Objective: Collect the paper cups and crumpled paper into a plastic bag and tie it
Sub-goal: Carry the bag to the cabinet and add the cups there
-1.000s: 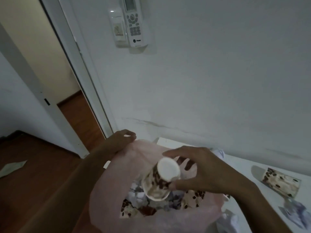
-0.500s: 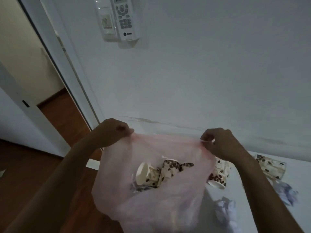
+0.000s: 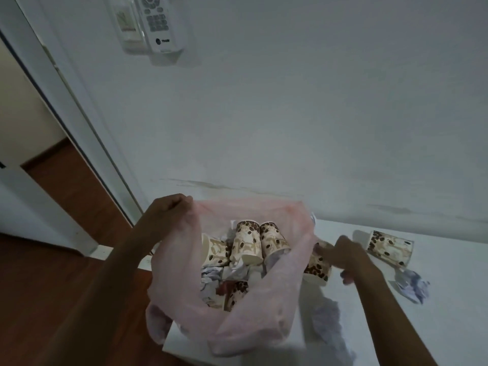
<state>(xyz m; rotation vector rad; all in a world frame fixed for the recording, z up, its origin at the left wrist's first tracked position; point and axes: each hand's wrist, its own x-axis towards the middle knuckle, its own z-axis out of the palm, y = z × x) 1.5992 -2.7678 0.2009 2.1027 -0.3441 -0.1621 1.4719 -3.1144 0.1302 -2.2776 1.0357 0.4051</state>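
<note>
Left hand (image 3: 165, 216): fingers (image 3: 182, 204) curled and pinching the far-left rim of the thin translucent pink plastic bag (image 3: 184, 307), holding the mouth up and open. Right hand (image 3: 343, 256): fingers (image 3: 323, 248) reach to the brown-bean-print paper cup (image 3: 315, 265) lying on its side just beside the bag's right wall; they touch its upper side and look loosely spread, motion blur, so cannot tell if a grip has closed yet.

Inside the bag: several bean-print cups (image 3: 247, 240) stacked loose on crumpled white paper (image 3: 211, 276). Bag sits on the near-left corner of the white worktop (image 3: 449, 299), partly hanging past the edge.

Left out on the worktop: a second bean-print cup (image 3: 389, 248) on its side to the right of the right hand, a bluish-white paper wad (image 3: 412, 286) near it, and a larger pale crumpled wad (image 3: 330, 323) close to the bag's near-right side.

Step in hand, judged: grab the nearest cup and drop it in. To do it well, wrap fingers round the cup body, not the rim, so it does not crush or roll. Left hand should keep the rim high and taut so the mouth stays wide. Bag overhangs the corner, so added weight could tip it off. Collecting is roughly half done; tying not yet begun.
</note>
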